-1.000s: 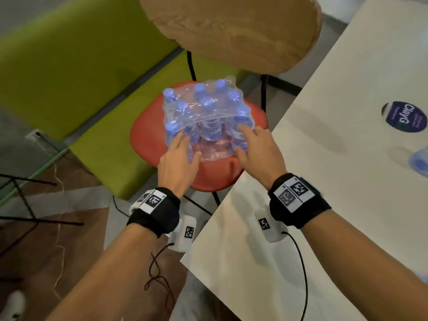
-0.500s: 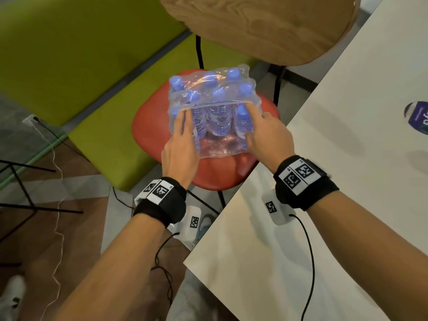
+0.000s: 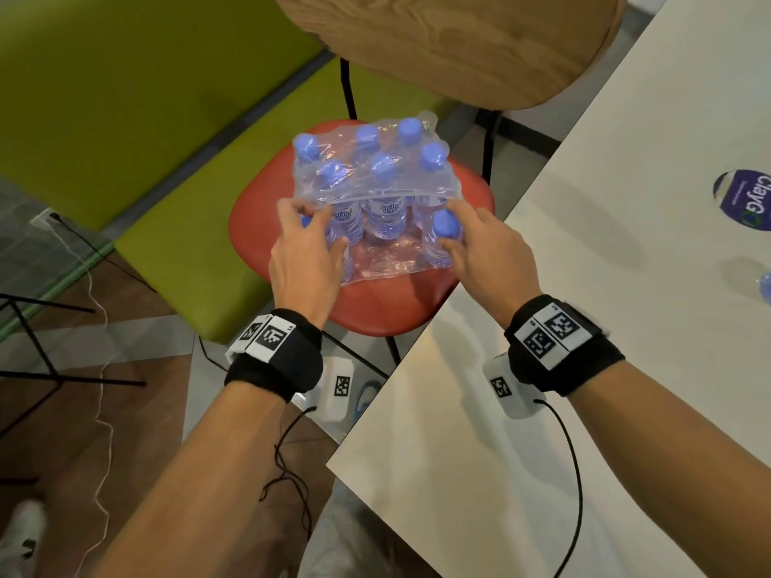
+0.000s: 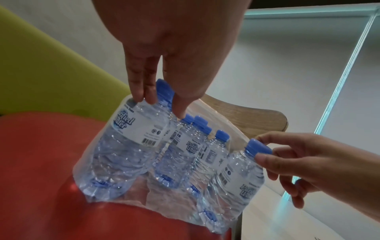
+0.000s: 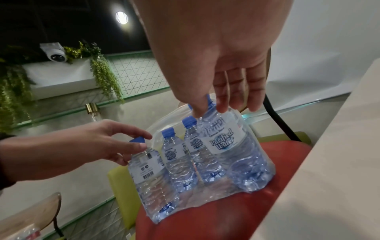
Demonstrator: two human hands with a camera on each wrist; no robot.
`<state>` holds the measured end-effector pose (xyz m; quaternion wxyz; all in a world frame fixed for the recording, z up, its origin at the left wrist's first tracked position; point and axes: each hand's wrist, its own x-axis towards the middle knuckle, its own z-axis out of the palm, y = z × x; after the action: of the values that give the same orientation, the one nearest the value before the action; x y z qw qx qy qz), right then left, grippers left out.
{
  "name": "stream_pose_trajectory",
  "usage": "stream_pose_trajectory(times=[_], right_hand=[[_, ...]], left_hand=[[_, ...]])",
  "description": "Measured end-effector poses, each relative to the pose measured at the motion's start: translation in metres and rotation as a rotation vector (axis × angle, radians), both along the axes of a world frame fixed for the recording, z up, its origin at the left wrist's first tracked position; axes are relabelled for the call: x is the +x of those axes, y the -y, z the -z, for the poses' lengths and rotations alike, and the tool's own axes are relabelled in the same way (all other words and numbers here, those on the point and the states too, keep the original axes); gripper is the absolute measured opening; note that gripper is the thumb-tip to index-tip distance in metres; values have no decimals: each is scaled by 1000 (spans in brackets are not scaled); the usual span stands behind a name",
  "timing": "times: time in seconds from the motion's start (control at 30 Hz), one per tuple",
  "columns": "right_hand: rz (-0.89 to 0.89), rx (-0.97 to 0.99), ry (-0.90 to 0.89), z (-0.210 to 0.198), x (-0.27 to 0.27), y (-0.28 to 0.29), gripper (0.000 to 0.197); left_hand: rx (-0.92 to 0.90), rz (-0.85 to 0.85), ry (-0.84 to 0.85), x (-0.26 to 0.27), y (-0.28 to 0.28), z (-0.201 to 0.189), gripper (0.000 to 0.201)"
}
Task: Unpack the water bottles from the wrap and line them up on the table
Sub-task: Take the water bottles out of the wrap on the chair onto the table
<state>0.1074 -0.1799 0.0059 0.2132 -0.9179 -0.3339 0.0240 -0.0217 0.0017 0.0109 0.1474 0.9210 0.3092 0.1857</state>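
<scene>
A torn clear plastic wrap holding several small blue-capped water bottles stands on the red chair seat. The wrap's near side gapes open. My left hand pinches the neck of the front left bottle just under its cap. My right hand pinches the blue cap of the front right bottle, which stands outside the wrap's upper edge. In the right wrist view my right fingers close round the top of that bottle. Both bottles still stand on the wrap's bottom sheet.
The white table lies right of the chair, with a round printed sticker and part of a blue-capped bottle at its right edge. The wooden chair back rises behind the pack. A green bench fills the left.
My hands went from resting on the pack's near side to gripping the tops of the two front bottles. The wrap's edge has pulled back, baring the right bottle's cap.
</scene>
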Motion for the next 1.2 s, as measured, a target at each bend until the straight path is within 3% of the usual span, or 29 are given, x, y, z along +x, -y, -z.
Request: stream_pose_trajectory(times=[0.23,0.7,1.0,1.2], right_hand=[[-41,118,-62,2,-9,-8,31],[79,214,-92,2,-4,-21,27],[156,313,-156,-1,-13,-38,36],[90,277,-116,7,-24,-41,41]], left_hand=[[-218,-78,58,-8,-6,-2,35],[-126,-26,42,-11,-11,-5,32],[-102,113,53,5,6,-8,31],[-168,152,94,3,17,13,50]])
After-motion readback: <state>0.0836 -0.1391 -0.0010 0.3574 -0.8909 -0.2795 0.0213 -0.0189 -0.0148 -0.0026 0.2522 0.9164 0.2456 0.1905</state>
